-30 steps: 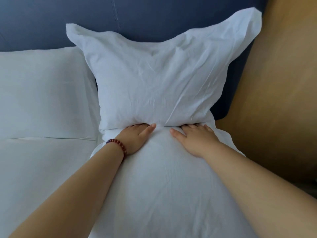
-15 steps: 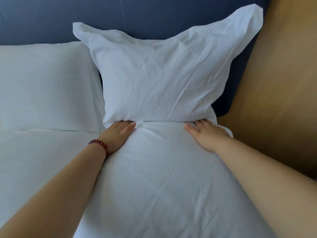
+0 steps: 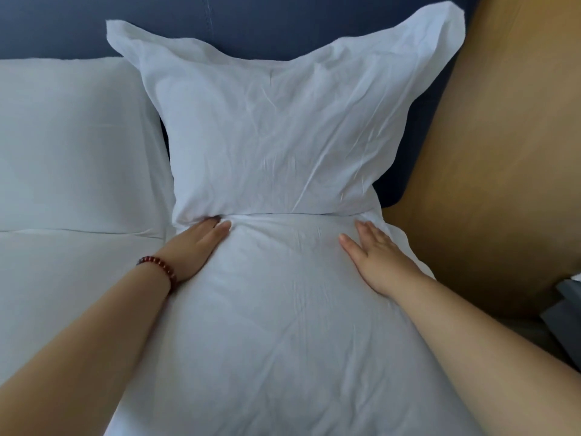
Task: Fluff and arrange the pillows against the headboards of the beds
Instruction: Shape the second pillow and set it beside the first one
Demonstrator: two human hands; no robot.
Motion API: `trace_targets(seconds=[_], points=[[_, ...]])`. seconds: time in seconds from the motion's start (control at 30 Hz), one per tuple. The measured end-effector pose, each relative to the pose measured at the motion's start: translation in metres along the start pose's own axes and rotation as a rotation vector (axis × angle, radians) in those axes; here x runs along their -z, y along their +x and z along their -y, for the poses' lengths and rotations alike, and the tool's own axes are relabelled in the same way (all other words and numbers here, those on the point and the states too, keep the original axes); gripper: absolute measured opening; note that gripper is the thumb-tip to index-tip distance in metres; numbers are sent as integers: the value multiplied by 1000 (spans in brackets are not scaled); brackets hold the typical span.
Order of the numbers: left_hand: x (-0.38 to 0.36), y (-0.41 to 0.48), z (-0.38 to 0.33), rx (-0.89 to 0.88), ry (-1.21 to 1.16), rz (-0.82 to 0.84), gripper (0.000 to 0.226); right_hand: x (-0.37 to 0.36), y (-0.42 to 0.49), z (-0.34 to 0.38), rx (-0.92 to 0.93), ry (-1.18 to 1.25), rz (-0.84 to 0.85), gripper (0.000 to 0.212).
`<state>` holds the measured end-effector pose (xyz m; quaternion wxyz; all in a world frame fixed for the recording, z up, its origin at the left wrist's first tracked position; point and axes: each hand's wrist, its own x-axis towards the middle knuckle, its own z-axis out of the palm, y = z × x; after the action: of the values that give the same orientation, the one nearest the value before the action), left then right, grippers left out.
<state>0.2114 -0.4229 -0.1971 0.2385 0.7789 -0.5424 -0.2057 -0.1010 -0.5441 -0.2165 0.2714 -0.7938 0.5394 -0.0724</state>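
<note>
A white pillow stands upright against the dark blue headboard, its two top corners sticking up. A second white pillow lies flat in front of it, toward me. My left hand, with a red bead bracelet on the wrist, presses flat on the lying pillow's left side at the seam where the two pillows meet. My right hand lies flat on its right side, fingers apart. Neither hand grips anything. Another white pillow leans on the headboard at the left.
A tan wooden wall panel runs along the right of the bed. A grey object shows at the right edge. White bed linen spreads to the left of my left arm.
Both hands have slid apart along the seam between the pillows, the left one leftward and the right one rightward, smoothing the lying pillow.
</note>
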Motion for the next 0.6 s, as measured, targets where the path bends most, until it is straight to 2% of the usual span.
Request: trace_targets(seconds=[0.1,0.23,0.33,0.5,0.53,0.6], points=[[-2,-2,-8,18,65,-3,60,1,-7,-2,-25,44,-10,80],[-20,-46,-29,21,179,-46,96,-10,-38,-23,-82,226,-31,78],[-42,-88,-55,-83,361,-87,112,-18,-65,-39,-173,413,-39,88],[-71,-96,-104,-267,544,-96,107,-15,-89,-60,-509,807,-46,119],[-77,-92,-113,-320,563,-78,104,-13,-90,-64,-542,874,-10,116],[-89,-81,-132,-432,594,-15,97,-10,-90,-68,-570,1000,34,93]])
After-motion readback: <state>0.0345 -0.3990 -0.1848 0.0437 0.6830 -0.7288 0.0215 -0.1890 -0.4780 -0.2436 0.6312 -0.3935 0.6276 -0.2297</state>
